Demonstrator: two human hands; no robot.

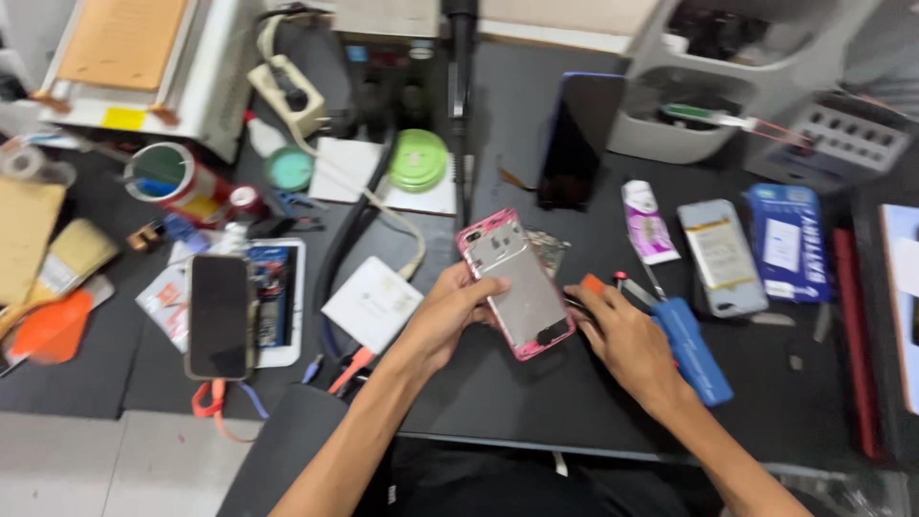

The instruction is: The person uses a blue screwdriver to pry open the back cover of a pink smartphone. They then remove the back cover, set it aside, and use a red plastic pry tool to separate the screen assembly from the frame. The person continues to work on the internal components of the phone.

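Phone frame [517, 284] between left hand [450, 316] and right hand [622, 340]; battery [722, 257] to the right; dark phone [219, 316] far left

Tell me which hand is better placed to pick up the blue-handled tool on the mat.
Right. The right hand lies beside the blue-handled tool, nearly touching it. The left hand grips the pink-framed phone and is farther off.

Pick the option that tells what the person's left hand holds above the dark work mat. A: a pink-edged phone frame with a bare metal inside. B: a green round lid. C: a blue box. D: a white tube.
A: the left hand grips the pink-edged phone frame by its side, silvery inside facing up, while the right hand touches its other edge.
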